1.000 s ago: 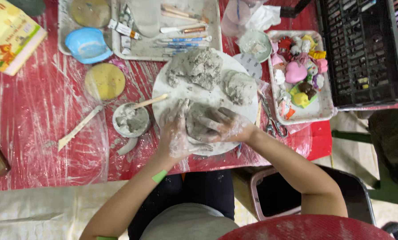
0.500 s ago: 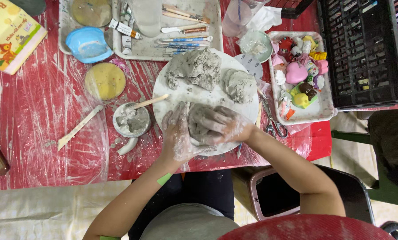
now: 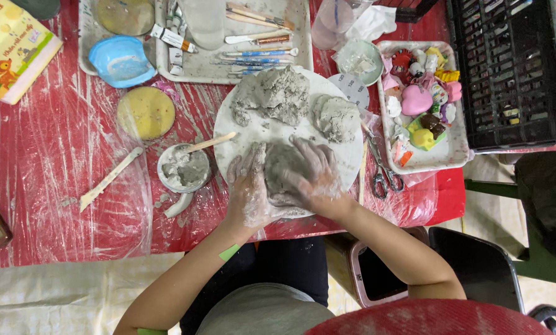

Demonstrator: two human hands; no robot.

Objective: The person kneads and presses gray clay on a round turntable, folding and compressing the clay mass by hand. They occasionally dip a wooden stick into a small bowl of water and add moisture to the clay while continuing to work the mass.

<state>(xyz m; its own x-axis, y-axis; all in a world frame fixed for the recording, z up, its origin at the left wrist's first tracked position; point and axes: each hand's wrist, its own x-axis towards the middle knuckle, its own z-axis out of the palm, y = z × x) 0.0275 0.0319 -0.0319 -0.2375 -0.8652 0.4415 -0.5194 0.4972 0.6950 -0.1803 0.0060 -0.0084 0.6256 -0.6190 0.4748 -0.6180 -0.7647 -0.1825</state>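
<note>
Both hands are smeared grey and cupped around a clay lump (image 3: pixel 282 174) on the round board (image 3: pixel 346 158): left hand (image 3: pixel 248 189) flat against its side, right hand (image 3: pixel 315 174) spread over the top, grip loose.

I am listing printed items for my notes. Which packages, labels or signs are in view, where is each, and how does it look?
Box: top left corner of the table, flat, yellow, with an orange cartoon animal.
Paint tube: on the grey tray, small, white with a dark band.
Dial disc: beside the round board, white with printed marks.
</note>
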